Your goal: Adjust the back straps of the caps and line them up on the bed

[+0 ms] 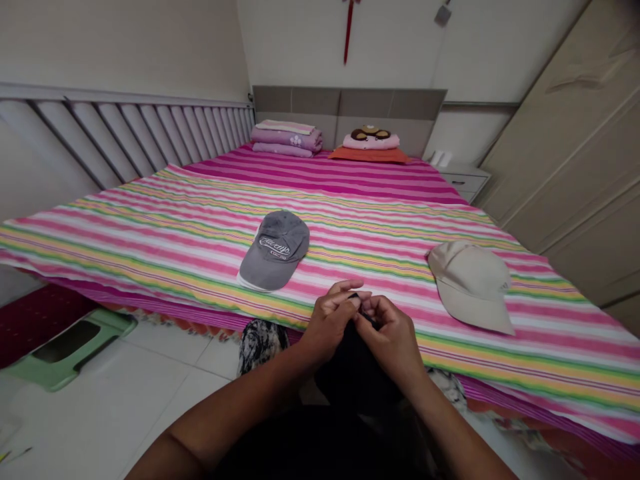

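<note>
Close to my body, at the near edge of the bed, both hands pinch the top of a black fabric item. Its full shape is lost against my dark clothing, so I cannot tell its kind. My left hand grips it between thumb and fingers, with one finger stretched out. Right beside it, my right hand pinches the same edge, fingertips nearly touching the left. On the bed, a grey cap with white lettering lies left of my hands. A beige cap lies to their right.
A striped sheet covers the bed. Folded purple bedding and an orange pillow sit by the headboard. A white railing runs along the left. On the floor stands a green stool; a small nightstand is at right.
</note>
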The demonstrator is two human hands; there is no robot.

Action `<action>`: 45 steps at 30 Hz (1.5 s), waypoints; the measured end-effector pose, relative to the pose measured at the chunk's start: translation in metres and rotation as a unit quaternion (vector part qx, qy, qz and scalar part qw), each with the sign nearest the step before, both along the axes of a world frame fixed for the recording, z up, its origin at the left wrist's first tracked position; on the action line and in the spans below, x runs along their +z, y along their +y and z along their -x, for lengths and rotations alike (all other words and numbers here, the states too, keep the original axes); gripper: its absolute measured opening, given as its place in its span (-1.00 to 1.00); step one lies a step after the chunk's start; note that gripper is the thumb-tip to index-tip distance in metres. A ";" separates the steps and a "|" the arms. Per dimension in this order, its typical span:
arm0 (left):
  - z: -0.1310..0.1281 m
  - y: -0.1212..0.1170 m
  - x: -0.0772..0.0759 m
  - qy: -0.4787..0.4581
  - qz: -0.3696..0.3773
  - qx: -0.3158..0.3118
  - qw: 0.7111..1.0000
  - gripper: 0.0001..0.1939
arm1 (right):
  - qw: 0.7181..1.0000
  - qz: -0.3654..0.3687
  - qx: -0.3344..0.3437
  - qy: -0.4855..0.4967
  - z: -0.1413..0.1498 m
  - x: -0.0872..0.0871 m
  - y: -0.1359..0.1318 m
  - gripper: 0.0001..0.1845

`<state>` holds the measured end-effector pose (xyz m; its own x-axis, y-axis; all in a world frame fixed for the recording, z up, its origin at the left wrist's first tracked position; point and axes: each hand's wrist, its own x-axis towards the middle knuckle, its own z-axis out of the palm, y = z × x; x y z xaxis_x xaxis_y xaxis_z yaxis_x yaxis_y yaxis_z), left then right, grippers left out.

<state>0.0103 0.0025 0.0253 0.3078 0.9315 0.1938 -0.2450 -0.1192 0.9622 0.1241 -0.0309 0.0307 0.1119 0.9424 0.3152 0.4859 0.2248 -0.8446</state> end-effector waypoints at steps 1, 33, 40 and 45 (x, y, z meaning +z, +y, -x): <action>0.000 0.000 0.003 0.001 -0.008 0.003 1.000 -0.76 | 1.000 -0.001 -0.002 -0.001 -0.001 0.003 -0.001 -0.89; 0.027 0.020 0.044 0.087 0.025 -0.198 0.976 -0.73 | 0.899 0.267 0.176 0.299 -0.022 0.073 0.006 -0.67; 0.020 0.019 0.045 -0.037 0.155 -0.283 0.946 -0.75 | 0.893 0.274 0.205 0.292 -0.027 0.081 -0.002 -0.71; 0.020 0.021 0.036 -0.090 0.178 -0.266 0.943 -0.79 | 0.889 0.293 0.266 0.231 -0.043 0.057 -0.001 -0.65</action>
